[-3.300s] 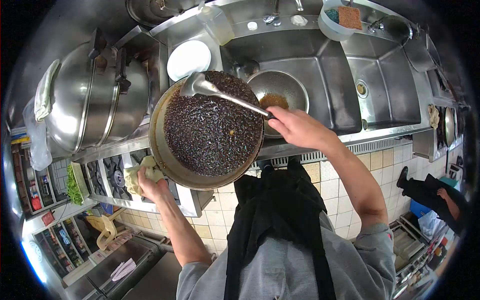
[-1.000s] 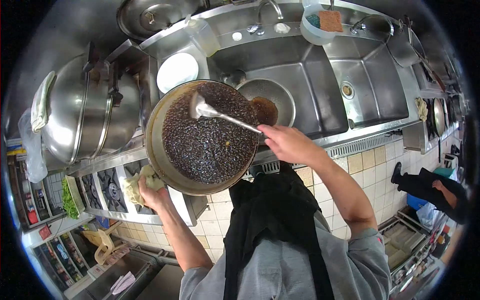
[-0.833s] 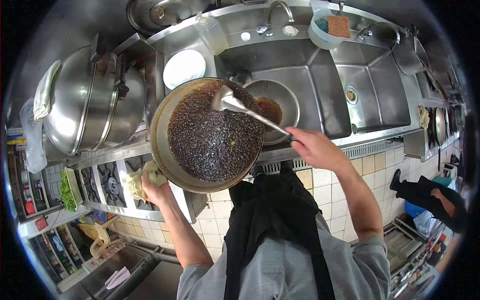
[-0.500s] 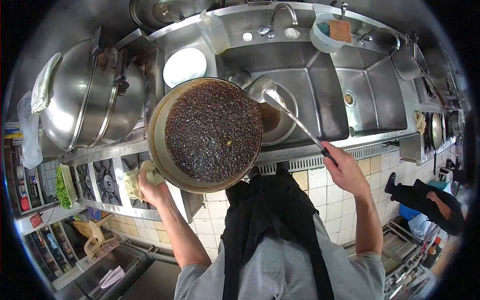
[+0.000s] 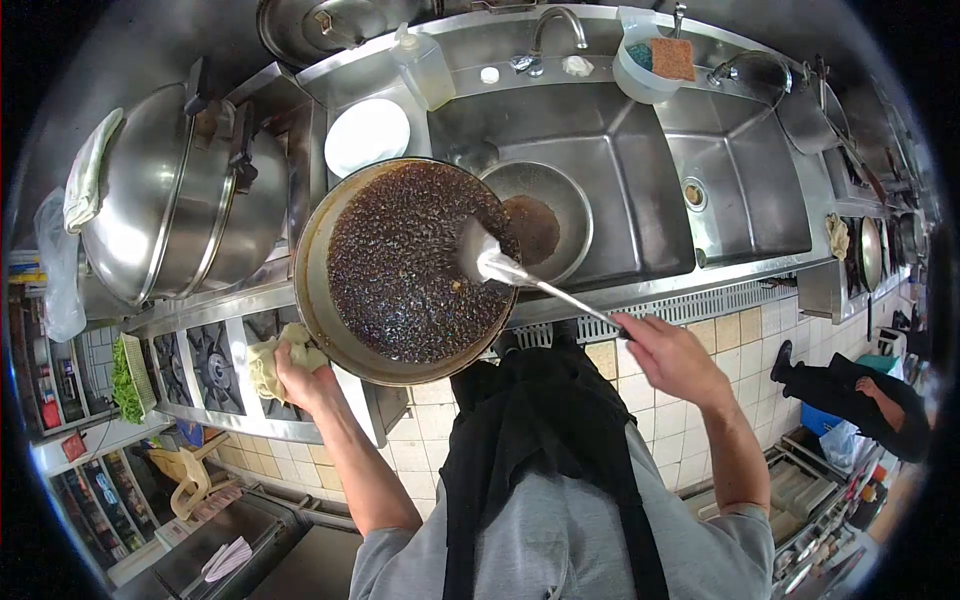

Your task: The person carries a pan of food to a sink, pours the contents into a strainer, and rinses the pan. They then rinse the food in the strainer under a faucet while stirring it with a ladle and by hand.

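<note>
Your right grip [image 5: 670, 355]: closed round the ladle's [image 5: 485, 252] handle, its head over the dark beans' near-right part
Your left grip [image 5: 297, 375]: closed on a cloth [image 5: 268, 372] at the pot's near-left rim
Pot [image 5: 318, 300]: left of the steel bowl [image 5: 580, 205] in the sink [image 5: 655, 200]

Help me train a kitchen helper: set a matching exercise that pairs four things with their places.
Things
1. Metal spatula
2. Yellowish cloth
3. Brown scouring pad
4. Metal bowl

Places
A. In the left sink basin
B. In the right hand, its head over the large pot
C. At the plastic tub behind the sinks
D. In the left hand, beside the pot

Right pairs: 1-B, 2-D, 3-C, 4-A
</note>
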The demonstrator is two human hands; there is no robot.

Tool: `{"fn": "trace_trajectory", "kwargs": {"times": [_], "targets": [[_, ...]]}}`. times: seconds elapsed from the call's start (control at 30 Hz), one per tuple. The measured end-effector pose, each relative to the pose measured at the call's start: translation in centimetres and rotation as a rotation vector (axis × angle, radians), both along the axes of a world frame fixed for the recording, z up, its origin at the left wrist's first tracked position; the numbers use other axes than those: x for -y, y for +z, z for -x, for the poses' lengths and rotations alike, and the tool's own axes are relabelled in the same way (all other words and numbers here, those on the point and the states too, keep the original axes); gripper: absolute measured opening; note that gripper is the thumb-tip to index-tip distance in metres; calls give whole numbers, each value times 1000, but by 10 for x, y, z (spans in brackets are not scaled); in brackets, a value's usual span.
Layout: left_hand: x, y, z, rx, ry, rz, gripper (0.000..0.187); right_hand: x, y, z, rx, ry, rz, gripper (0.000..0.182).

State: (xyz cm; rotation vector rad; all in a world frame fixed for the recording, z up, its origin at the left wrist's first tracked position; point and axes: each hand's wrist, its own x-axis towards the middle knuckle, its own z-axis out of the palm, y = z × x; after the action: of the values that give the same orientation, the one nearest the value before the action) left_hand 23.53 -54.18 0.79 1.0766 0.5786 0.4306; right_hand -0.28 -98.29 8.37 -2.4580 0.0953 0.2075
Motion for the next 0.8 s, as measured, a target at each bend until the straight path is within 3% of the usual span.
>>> {"fn": "trace_trajectory", "kwargs": {"times": [0.3, 0.6, 0.8], "targets": [[0, -1, -1, 34, 17, -32, 28, 11, 25, 13, 66, -115, 210, 40], [4, 5, -1, 17, 7, -12, 28, -16, 28, 0, -98, 267, 136, 38], [10, 8, 1, 23, 35, -76, 27, 3, 23, -4, -159, 267, 245, 35]]}}
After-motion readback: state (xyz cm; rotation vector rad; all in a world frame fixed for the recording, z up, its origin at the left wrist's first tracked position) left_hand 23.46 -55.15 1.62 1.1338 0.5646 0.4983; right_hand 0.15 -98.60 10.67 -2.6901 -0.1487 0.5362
